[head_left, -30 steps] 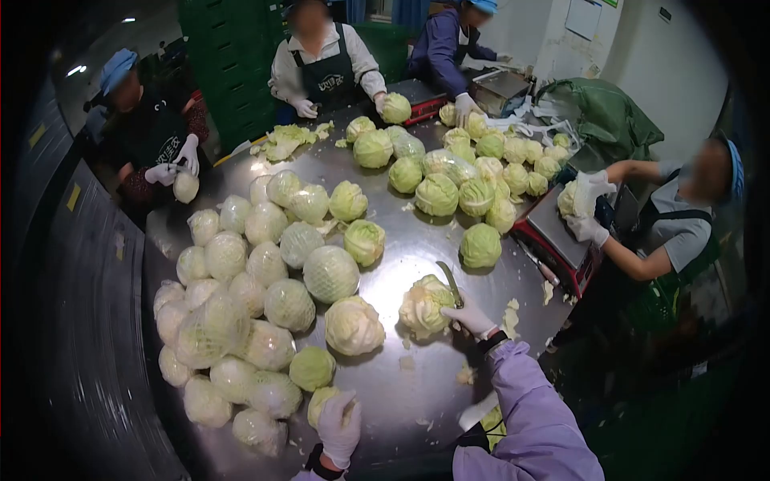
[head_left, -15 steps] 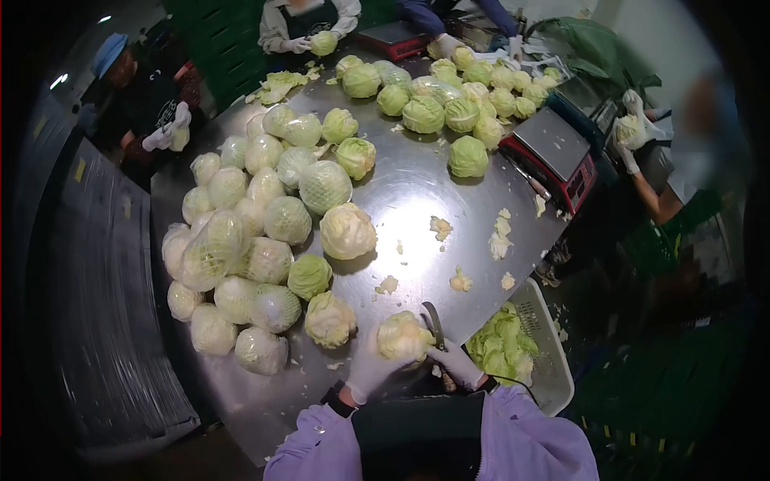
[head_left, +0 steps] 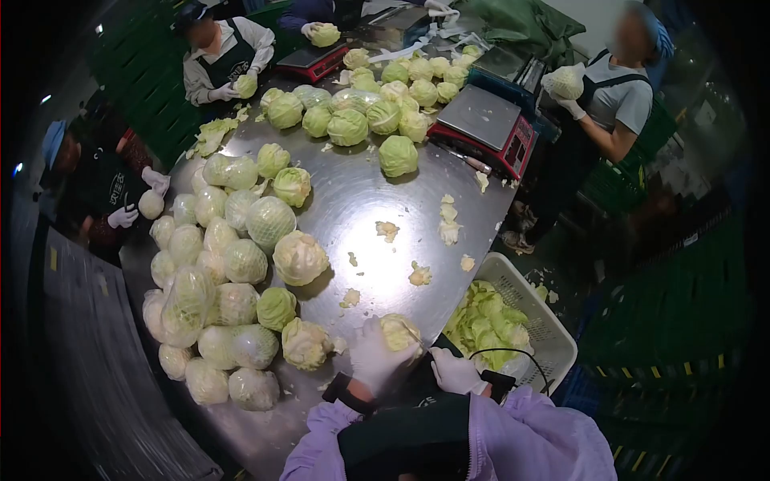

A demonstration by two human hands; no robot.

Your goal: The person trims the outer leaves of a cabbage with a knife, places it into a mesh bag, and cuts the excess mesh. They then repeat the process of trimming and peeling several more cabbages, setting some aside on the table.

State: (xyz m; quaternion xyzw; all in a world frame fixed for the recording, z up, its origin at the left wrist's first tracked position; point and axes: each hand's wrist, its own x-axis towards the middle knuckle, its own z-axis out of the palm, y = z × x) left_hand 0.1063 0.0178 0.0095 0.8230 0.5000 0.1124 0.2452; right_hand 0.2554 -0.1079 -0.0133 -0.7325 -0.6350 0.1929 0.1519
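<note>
Left hand (head_left: 377, 355) cupped around a pale cabbage (head_left: 399, 330) at the near edge of the surface (head_left: 353, 186); fingers along its left side, near side partly covered by the glove. Right hand (head_left: 458, 372) just right of it, apart from the cabbage, fingers curled; cannot tell whether anything is gripped inside. Both gloved.

Handling, as judged: a round head rolls easily, so a broad palm on the left side and light support from below should steady it. Best kept low and near the body, turned in small amounts, left fingertips well clear of the right hand's side. Firm but not crushing; outer leaves probably tear under pinching.

Edges: near rim of the surface runs close by both hands; a slip toward the body would likely drop the head. White plastic crate (head_left: 559, 343) beyond the right edge, cabbage leaves (head_left: 487, 318) in it. Black cable (head_left: 499, 349) arcs near the right wrist, a possible snag.

Room: left side tight, a frilled cabbage (head_left: 305, 343) near the left hand, wrapped cabbages (head_left: 235, 303) crowding past it. Easiest travel looks to be far and slightly right, over bare metal with only leaf scraps (head_left: 419, 274), short of the red scale (head_left: 479, 118).
</note>
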